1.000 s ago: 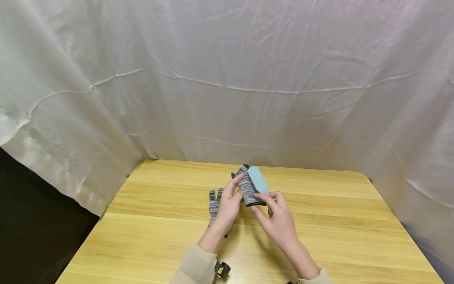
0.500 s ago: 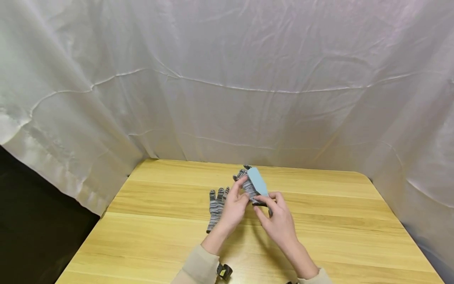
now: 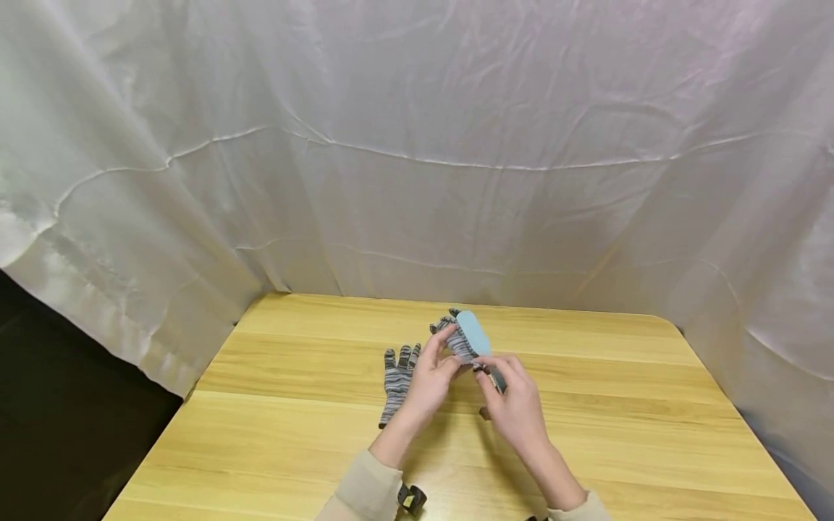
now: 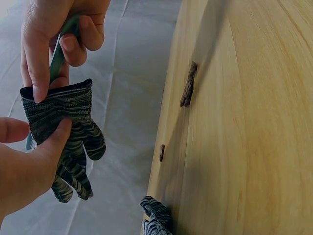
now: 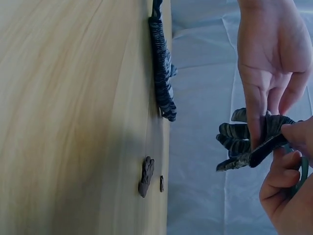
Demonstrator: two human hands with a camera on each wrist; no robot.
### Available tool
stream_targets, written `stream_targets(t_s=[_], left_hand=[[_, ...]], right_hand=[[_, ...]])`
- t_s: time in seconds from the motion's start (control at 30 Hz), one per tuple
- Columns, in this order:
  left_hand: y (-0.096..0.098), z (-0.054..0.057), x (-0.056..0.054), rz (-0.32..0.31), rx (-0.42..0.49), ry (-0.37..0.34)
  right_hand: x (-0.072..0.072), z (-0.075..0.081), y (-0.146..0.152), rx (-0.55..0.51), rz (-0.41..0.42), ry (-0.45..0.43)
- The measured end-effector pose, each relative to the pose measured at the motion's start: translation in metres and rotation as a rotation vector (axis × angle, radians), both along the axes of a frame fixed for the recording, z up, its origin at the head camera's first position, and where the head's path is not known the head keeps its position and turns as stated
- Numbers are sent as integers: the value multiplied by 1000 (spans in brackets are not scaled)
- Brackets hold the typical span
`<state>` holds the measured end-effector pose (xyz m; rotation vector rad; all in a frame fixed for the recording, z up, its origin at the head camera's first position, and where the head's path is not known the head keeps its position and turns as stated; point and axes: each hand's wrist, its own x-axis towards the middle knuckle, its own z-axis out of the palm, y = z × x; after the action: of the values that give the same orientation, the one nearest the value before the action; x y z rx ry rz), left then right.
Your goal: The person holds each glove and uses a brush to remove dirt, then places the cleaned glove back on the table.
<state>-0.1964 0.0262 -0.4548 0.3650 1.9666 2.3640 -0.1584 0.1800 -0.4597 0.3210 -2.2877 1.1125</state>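
Both hands hold a grey-and-black striped knit glove [image 3: 459, 349] above the table, its fingers pointing away. My left hand [image 3: 428, 382] pinches the body of it between thumb and fingers. With thumb and index finger, my right hand [image 3: 521, 409] pinches the dark-edged cuff. Its other fingers curl round the handle of a light blue paddle-shaped tool [image 3: 473, 333], whose flat head lies along the glove's right side. In the left wrist view the tool's handle [image 4: 57, 58] looks green between the right fingers. A second striped glove [image 3: 396, 391] lies flat beside the left wrist.
A small dark brown lump [image 3: 484, 413] lies below the right hand. The left wrist view shows a brown twisted piece [image 4: 189, 84] and a smaller brown bit [image 4: 162, 152] on the wooden table [image 3: 619, 405]. A pale curtain [image 3: 495, 217] hangs behind the far edge.
My left hand has shifted slightly right, uncovering more of the lying glove. The held glove has tilted and bunched. My right fingertips now pinch its cuff, and a brown lump shows beneath.
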Motion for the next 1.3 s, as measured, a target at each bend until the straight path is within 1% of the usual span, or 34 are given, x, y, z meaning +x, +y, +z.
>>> stream_targets(t_s=[0.17, 0.23, 0.33, 0.47, 0.6, 0.7, 0.9, 1.0, 1.1, 1.3], left_hand=[[-2, -1, 0, -31, 54, -53], [-3, -1, 0, -45, 69, -73], [-4, -1, 0, -56, 65, -81], [-4, -1, -1, -61, 55, -66], [-2, 1, 0, -64, 29, -25], [1, 2, 1, -49, 4, 17], [9, 2, 5, 32, -40, 84], [14, 1, 7, 36, -38, 98], [20, -1, 10, 17, -36, 81], [27, -4, 15, -27, -53, 0]], right_hand=[[-1, 3, 0, -94, 13, -67], [-2, 5, 1, -143, 20, -114], [-2, 8, 2, -239, 43, -200], [0, 12, 6, -379, 65, -310], [1, 16, 9, -519, 65, -378], [0, 20, 10, -594, 49, -387], [1, 22, 11, -704, 10, -364], [1, 23, 12, -769, 2, -337], [1, 25, 11, -825, -1, -310], [3, 26, 7, -898, -9, -281]])
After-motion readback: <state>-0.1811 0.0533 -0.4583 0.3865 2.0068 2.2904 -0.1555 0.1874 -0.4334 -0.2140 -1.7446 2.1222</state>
